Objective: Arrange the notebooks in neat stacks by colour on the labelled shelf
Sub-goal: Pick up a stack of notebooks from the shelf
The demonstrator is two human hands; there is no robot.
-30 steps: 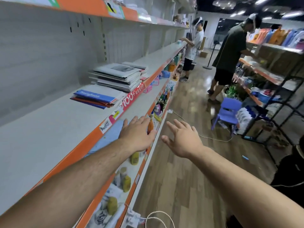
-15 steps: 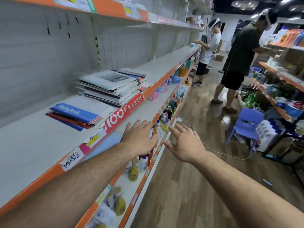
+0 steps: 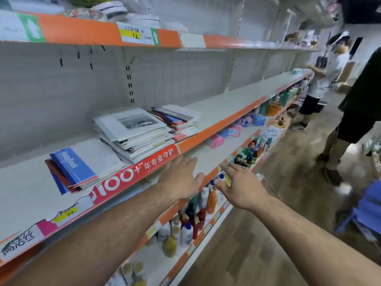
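Note:
A small pile topped by a blue notebook (image 3: 72, 165) with red ones beneath lies on the white shelf (image 3: 24, 188) at the left. To its right sits an untidy stack of white and grey notebooks (image 3: 132, 129), and beyond that a lower mixed pile (image 3: 177, 117) of grey, blue and red covers. My left hand (image 3: 181, 178) reaches forward below the shelf's orange front edge, fingers straight and empty. My right hand (image 3: 239, 186) is stretched out beside it, also open and holding nothing.
An orange price strip (image 3: 144, 168) with a red banner runs along the shelf front. Lower shelves hold bottles (image 3: 191, 221) and pink packs (image 3: 214, 140). Two people (image 3: 321, 79) stand in the aisle at the right. A blue plastic stool (image 3: 369, 207) stands on the wooden floor.
The view has swung closer to the shelf and upward. Both hands stay open and have advanced toward the notebook piles; the notebooks have not moved.

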